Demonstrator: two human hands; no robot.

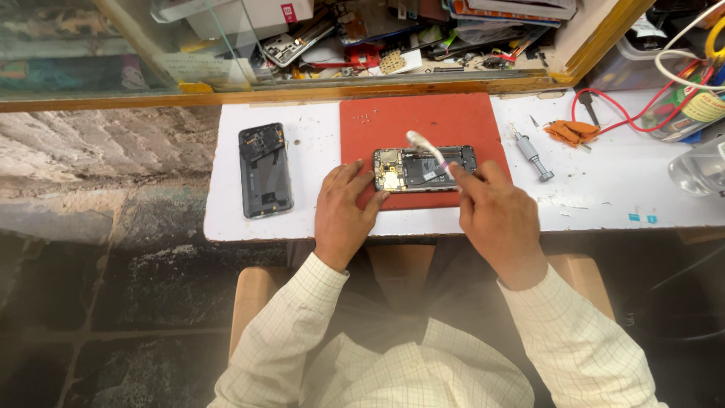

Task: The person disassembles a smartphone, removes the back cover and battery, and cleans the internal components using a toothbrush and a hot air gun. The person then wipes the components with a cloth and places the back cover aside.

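Phone (pixel 424 168), opened with its insides showing, lies flat and lengthwise left to right on the near half of a red mat (pixel 423 121), which sits on a white table (pixel 619 189). The left hand (pixel 343 208) comes in from the near side, palm down, wrist straight, its fingers spread a little and laid flat; the fingertips press on the phone's left end and near edge, pinning it without closing round it. The right hand (pixel 495 215) comes in from the near right, knuckles up, its fingers curled and pinched on the handle of a brush (pixel 427 151). The brush slants up to the far left, and its pale head hangs over the middle of the phone; whether the bristles touch the parts I cannot tell. Both forearms are in pale checked sleeves and angle inward towards the mat.

Left of the mat, well apart from the hands, a dark back cover (pixel 265 171) lies flat. Right of the mat lies a screwdriver (pixel 532 155), and beyond it an orange cloth (pixel 572 132) and red wires (pixel 634 117).
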